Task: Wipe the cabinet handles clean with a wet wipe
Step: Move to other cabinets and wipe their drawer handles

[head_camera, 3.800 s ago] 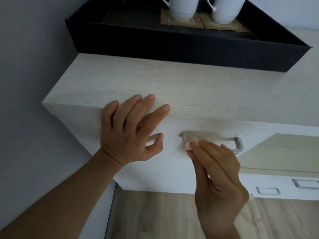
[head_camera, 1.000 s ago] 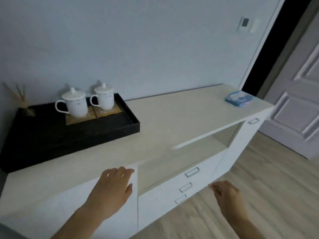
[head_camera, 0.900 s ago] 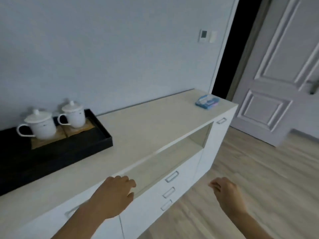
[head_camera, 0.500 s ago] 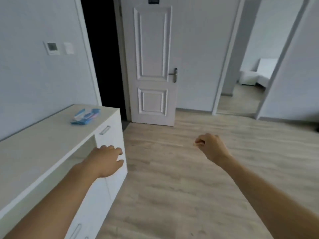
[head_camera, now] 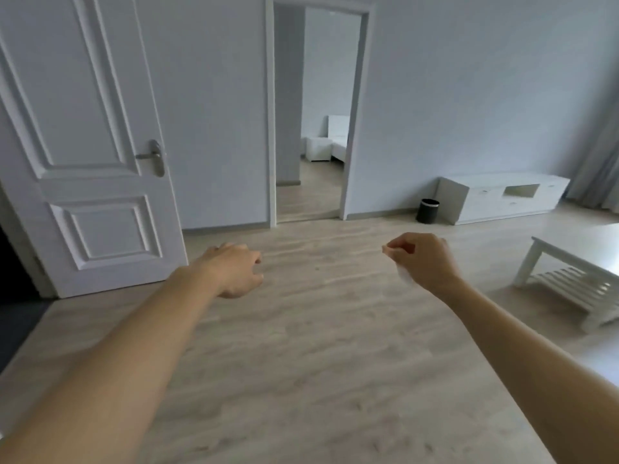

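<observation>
The step in hand looks to be a carry between cabinets: the right hand holds the wet wipe out over the open wooden floor. Ahead, a low white cabinet stands against the far wall, with a black waste bin just beside its left end. To do this well, the wipe should be held bunched with a clean face ready. The person should walk close before reaching, because that cabinet's handles are too small to make out here; the faint marks on its drawer fronts may be them. The right fingers are curled in and pinch the wipe. Most of it is hidden inside the hand, and a white fold hangs out beneath the palm. The left hand reaches forward, loosely curled round nothing. The wipe touches no surface and is well apart from the cabinet.
</observation>
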